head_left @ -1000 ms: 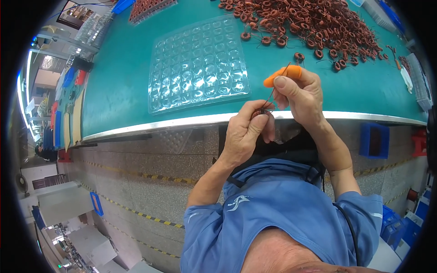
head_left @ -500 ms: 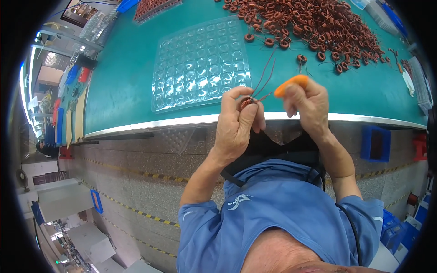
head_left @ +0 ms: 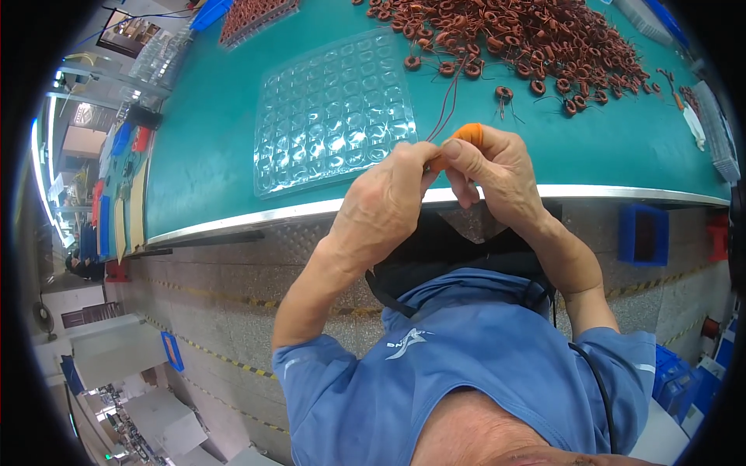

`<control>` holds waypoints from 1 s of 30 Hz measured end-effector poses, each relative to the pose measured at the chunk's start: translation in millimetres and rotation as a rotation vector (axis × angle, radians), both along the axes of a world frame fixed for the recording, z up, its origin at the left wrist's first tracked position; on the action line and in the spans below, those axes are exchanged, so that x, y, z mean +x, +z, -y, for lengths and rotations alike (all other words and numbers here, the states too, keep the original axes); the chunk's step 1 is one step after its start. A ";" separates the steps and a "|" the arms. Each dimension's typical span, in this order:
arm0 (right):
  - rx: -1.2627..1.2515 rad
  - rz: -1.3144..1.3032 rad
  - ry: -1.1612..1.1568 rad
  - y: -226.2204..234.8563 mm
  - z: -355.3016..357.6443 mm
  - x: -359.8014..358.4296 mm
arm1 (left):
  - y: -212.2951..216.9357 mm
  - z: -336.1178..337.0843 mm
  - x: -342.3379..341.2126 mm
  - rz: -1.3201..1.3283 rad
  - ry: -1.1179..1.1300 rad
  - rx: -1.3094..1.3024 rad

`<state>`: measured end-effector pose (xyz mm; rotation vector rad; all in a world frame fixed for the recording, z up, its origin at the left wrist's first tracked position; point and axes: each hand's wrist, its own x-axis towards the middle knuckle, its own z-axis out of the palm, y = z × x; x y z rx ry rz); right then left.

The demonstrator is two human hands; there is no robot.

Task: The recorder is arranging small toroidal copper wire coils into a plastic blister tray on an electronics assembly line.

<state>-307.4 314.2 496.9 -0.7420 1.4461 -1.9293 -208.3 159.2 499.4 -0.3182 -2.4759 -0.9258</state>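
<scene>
My left hand (head_left: 381, 194) is closed in a pinch in front of the table edge, on a copper-wound toroidal coil. The coil's body is hidden behind the fingers. Two thin reddish wire leads (head_left: 447, 109) stick up from between the hands, over the green table. My right hand (head_left: 501, 179) meets the left one, thumb and index finger pressed together. An orange finger cover (head_left: 469, 133) sits on that index finger. What the right fingertips grip cannot be made out. A single coil (head_left: 503, 94) with wire leads lies on the table beyond the right hand.
A clear plastic tray (head_left: 334, 116) with round pockets lies left of the hands on the green table (head_left: 202, 155). A large heap of copper coils (head_left: 513, 39) covers the far right. A filled tray (head_left: 252, 19) stands far left. Hand tools (head_left: 688, 113) lie at the right.
My right hand has moved left and its fingers now meet my left hand's. The left hand has turned over the coil, hiding it. The view has shifted slightly.
</scene>
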 end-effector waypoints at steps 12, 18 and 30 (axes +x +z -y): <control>-0.013 -0.901 -0.545 8.2 15.9 18.0 | -7.8 -12.8 -7.9 0.070 0.141 0.569; 0.005 -0.149 -0.161 12.4 4.0 0.0 | -0.5 -9.5 -1.5 0.099 -0.230 0.958; -0.239 -0.358 0.073 -6.1 14.2 -28.6 | 7.5 -10.5 1.0 0.341 -0.067 0.758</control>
